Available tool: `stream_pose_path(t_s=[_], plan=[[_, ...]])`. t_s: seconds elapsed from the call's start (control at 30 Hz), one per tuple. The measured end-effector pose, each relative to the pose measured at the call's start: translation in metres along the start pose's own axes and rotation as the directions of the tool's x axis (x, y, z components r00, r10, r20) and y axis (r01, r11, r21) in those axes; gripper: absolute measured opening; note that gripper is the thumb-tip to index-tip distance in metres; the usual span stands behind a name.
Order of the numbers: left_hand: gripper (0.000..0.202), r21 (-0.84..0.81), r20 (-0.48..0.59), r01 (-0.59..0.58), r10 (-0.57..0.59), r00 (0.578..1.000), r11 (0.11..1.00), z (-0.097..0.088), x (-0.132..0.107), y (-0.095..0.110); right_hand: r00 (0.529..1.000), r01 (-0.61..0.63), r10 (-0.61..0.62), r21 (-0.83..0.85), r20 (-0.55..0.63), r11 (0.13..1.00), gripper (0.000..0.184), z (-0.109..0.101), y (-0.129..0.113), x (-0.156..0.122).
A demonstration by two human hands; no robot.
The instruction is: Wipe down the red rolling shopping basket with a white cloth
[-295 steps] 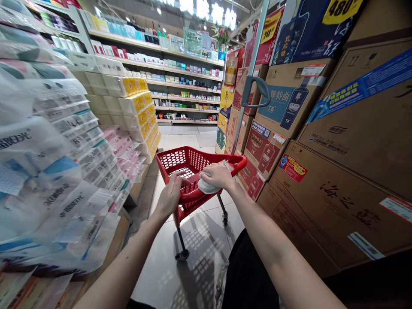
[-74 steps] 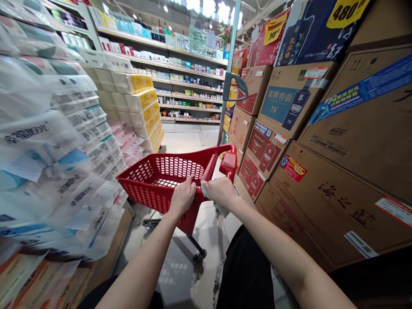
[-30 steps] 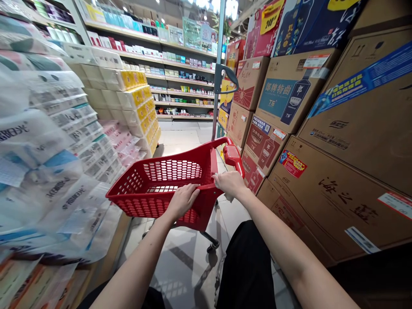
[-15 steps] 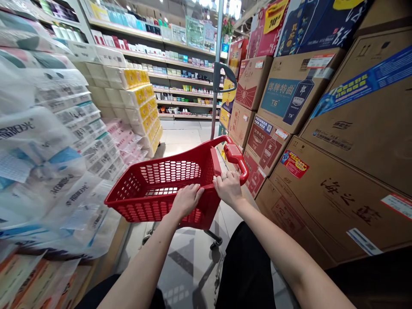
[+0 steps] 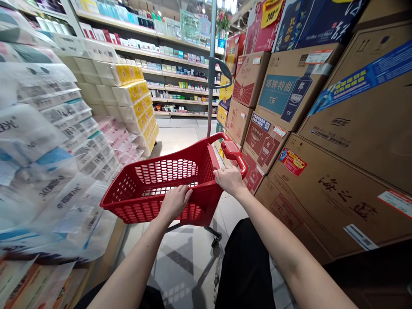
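A red plastic shopping cart (image 5: 154, 171) stands sideways in front of me, its basket holding nothing that I can see. My left hand (image 5: 175, 201) is closed over the near side rim of the basket. Farther right, my right hand (image 5: 229, 179) grips the cart's rim corner, close to the red push handle (image 5: 232, 153). Both sets of fingers curl over the edge, so the undersides are hidden. Below the basket, a leg with a black wheel (image 5: 216, 239) touches the tiled floor.
Plastic-wrapped tissue packs (image 5: 51, 171) are piled on the left. Tall stacks of cardboard boxes (image 5: 337, 193) line the right. A metal pole (image 5: 211, 98) with a grey handle rises just behind the cart. Stocked shelves (image 5: 183, 73) span the back.
My left hand has slid slightly left along the cart's rim. The right hand keeps its hold near the handle. The view has shifted a little, and the surroundings sit slightly farther left.
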State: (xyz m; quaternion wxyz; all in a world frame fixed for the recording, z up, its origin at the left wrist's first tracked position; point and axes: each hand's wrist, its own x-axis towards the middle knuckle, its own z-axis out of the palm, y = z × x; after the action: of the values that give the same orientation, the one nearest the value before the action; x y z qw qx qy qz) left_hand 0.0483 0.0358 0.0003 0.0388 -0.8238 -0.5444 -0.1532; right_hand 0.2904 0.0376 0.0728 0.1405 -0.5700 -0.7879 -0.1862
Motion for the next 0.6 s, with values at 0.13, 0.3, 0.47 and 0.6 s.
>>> stream_pose_path(t_s=[0.13,0.3,0.47,0.6], plan=[[0.041,0.034,-0.01,0.011,-0.01,1.0,0.999,0.001,0.0,0.005,0.998,-0.007,0.006,-0.017,-0.061,1.0,0.049,0.008,-0.001,0.0],[0.044,0.019,0.008,0.009,-0.01,1.0,1.0,0.001,0.003,0.007,0.999,-0.008,0.007,-0.022,-0.046,1.0,0.046,0.01,0.005,0.006],[0.042,-0.013,0.04,0.017,-0.017,0.999,1.0,0.003,0.011,0.016,0.997,-0.08,0.08,-0.051,-0.001,0.996,0.05,0.015,0.019,0.018],[0.041,-0.036,0.056,0.021,-0.019,0.998,0.999,0.004,0.014,0.027,0.991,-0.134,0.134,-0.046,-0.007,0.99,0.051,0.02,0.028,0.021]])
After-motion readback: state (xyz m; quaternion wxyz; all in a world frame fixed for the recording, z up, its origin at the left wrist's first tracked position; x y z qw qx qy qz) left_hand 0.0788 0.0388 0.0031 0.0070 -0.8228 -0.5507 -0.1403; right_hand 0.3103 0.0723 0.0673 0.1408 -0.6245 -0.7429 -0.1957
